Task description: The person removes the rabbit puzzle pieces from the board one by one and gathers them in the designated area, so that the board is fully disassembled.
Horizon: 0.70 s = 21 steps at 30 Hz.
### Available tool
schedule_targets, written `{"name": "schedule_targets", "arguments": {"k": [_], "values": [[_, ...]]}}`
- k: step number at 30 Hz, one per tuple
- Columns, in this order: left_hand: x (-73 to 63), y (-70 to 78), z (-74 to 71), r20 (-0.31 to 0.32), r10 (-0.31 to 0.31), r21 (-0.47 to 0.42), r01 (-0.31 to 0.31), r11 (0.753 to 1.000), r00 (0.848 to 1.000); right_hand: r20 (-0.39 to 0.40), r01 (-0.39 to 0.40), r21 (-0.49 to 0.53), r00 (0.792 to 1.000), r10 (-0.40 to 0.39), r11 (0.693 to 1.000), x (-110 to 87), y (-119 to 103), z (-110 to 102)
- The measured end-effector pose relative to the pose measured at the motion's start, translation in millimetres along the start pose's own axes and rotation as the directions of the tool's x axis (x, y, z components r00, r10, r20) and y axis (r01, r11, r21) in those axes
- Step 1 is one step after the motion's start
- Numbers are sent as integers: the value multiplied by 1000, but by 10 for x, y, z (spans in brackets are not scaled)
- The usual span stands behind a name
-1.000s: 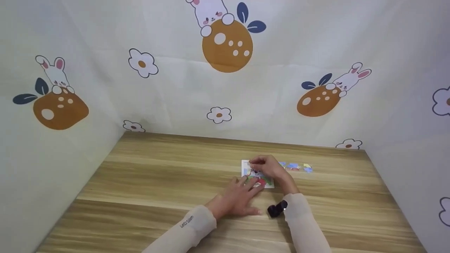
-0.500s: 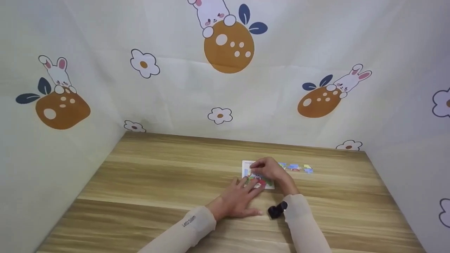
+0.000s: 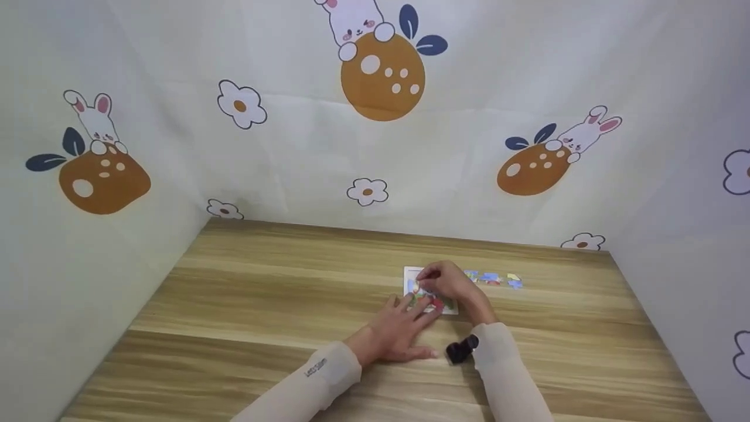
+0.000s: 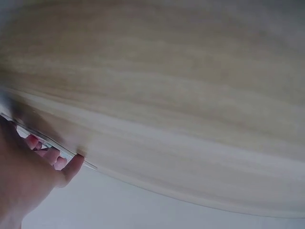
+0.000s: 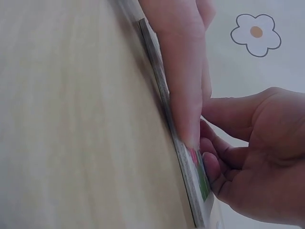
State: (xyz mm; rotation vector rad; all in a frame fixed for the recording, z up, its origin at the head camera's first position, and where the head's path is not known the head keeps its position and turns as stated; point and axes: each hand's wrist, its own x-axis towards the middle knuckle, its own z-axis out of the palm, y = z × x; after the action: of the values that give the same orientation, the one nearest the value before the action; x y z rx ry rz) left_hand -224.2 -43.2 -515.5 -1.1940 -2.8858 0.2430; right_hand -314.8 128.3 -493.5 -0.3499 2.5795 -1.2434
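A small white-rimmed jigsaw puzzle board [image 3: 406, 276] with a colourful picture lies flat on the wooden table. My left hand [image 3: 401, 334] has its fingers spread over the near part of the board, the thumb out on the tabletop. In the right wrist view, one finger [image 5: 183, 81] of that hand presses on the board's face near its edge. My right hand [image 3: 448, 279] is over the far part of the board, thumb and index finger pinched together at a puzzle piece mostly hidden by them. Its other fingers [image 5: 212, 164] curl against the board's surface.
Loose puzzle pieces [image 3: 490, 278] lie in a row on the table [image 3: 281, 281] right of the board. A small black device [image 3: 463, 350] sits at my right cuff. Patterned cloth walls [image 3: 293, 146] enclose the table at the back and sides.
My right thumb and index finger have shifted slightly down and toward me over the board. My left hand stays in place on it.
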Motion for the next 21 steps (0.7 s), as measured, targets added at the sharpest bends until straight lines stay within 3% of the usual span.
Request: {"name": "schedule_targets", "arguments": {"k": [14,17,21], "values": [[1,-8,-5,-8,-4,-27,3,1000,1000,-55,10,25,998,-9,1000,7,-46,9],[2,-5,-7,0,-12,-29,12,1000,1000,-67,30,39,997,-27,999,15,-38,13],[2,3,-19,30,-23,-40,25,999,999,-92,3,78,996,5,997,18,-40,40]]}}
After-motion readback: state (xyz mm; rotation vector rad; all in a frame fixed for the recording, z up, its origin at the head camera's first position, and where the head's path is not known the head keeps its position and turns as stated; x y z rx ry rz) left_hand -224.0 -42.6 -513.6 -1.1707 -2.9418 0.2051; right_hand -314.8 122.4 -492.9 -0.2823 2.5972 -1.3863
